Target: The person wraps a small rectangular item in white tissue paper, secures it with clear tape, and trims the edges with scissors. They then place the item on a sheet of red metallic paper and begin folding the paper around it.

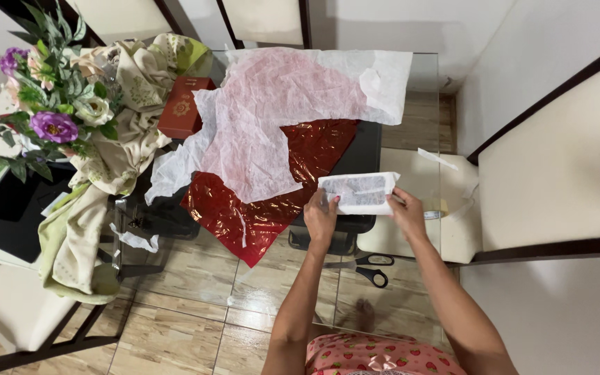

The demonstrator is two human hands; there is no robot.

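Right now both hands sit over the near right part of the glass tabletop (pixel 421 76), each w/ its grip clamped on one end of a small white-wrapped parcel (pixel 357 192). Left hand (pixel 321 217) pinches the lower left edge, fingers on top; right hand (pixel 405 208) holds the right end. Parcel is flat, roughly level, dark content showing faintly thru the tissue.

Just left of the parcel, touching or nearly so, lies a crumpled red foil sheet (pixel 272 208) w/ a big white tissue sheet (pixel 272 111) spread over most of it; the tissue reaches to the far edge of the tabletop. Red box (pixel 183 105) sits at the tissue's left edge, partly tucked under beige cloth (pixel 123 146) that drapes down off the left side. Flower bunch (pixel 50 97), purple and pale blooms w/ green leaves, stands further left, well apart from the hands. Torn tissue scrap (pixel 135 239) lies near the cloth.

Scissors (pixel 373 267), black handles, lie near the hands on the near side, between the forearms. Small white scrap (pixel 437 158) rests to the right of the parcel. Cream chair (pixel 550 167) w/ dark frame crowds the right side, close by the right hand; another chair (pixel 15 312) at lower left. Tile floor shows thru the glass.
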